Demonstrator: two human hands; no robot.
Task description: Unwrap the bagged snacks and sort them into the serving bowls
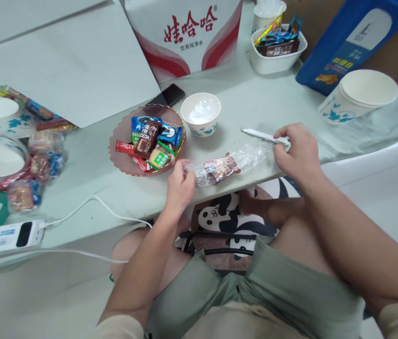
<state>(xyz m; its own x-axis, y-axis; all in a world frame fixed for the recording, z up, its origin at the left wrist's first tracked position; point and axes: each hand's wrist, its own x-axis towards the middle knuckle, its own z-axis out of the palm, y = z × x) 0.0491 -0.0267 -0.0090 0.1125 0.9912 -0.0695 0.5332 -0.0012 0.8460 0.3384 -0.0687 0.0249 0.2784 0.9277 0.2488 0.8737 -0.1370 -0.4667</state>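
Note:
My left hand (180,186) is closed on the left end of a clear plastic bag (251,157) at the table's front edge. Inside the bag lies a snack in a reddish-brown wrapper (222,168). My right hand (296,150) has its fingers closed round a slim white utility knife (260,135), whose tip points left, above the bag. The bag's right end reaches my right fingers; whether they grip it too, I cannot tell. Just behind my left hand stands a pinkish ribbed plate (119,162) of wrapped snacks. A paper cup (202,128) holding crumpled clear plastic is behind the bag.
A dark phone (172,94) lies behind the plate. At the back are a water carton (188,37), a white snack tub (276,63) and a blue package (343,52). Stacked paper cups (357,96) stand right. A white power bank (13,237) with its cable sits front left.

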